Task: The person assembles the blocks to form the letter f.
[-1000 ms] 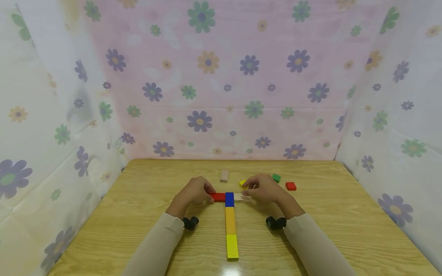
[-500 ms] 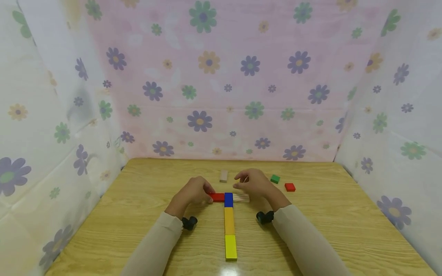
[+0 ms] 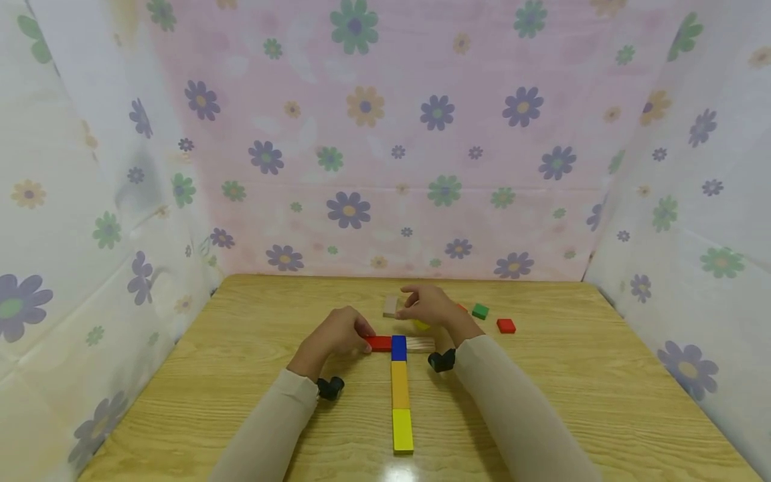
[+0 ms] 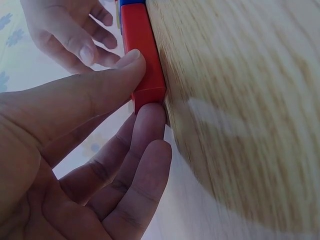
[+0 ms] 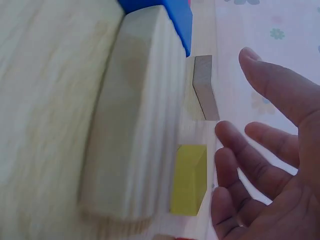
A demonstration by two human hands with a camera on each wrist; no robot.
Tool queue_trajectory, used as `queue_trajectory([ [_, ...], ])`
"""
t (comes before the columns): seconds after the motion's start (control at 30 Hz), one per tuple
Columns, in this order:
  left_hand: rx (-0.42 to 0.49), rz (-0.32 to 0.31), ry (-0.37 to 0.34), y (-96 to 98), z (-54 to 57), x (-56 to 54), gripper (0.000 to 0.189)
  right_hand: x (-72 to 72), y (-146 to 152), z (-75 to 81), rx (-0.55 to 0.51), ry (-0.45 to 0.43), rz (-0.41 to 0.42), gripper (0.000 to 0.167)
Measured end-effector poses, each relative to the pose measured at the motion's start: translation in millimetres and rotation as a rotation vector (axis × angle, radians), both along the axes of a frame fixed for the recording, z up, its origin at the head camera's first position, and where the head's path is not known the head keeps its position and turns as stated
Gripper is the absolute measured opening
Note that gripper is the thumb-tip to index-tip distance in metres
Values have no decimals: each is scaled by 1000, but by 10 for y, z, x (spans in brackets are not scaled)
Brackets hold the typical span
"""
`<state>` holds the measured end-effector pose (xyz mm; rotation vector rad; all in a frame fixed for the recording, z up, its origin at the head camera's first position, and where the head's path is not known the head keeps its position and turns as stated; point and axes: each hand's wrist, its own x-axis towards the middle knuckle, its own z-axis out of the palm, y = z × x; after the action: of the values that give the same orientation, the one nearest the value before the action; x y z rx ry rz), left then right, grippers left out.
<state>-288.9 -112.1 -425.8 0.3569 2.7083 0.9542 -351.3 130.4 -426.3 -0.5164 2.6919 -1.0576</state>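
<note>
One red rectangular block (image 4: 139, 40) sits pinched in the left hand (image 3: 339, 333), centre frame; the right hand (image 3: 432, 304) hovers, fingers parted; wood-grain table (image 3: 602, 395) lower frame, pink flowered cloth (image 3: 385, 174) up top.

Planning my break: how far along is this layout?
Looks done: the long yellow block, orange block and blue block form a column, with the striped block right of blue. In hand: the left hand grips the long red block, left of blue; the empty right hand hovers near the plain block. Probably left: that piece, the small yellow block, green block and small red block, all loose.
</note>
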Motion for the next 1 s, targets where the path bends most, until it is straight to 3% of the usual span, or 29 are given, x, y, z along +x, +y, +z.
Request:
queue_trajectory([
  [0.43,10,-6,-6,1,-1,25,20,-117,-182,-29,84,-40,-25,82],
  [1.0,7,-43,26,-13,-24,-9,20,-116,-260,-2,121,-4,-54,64],
])
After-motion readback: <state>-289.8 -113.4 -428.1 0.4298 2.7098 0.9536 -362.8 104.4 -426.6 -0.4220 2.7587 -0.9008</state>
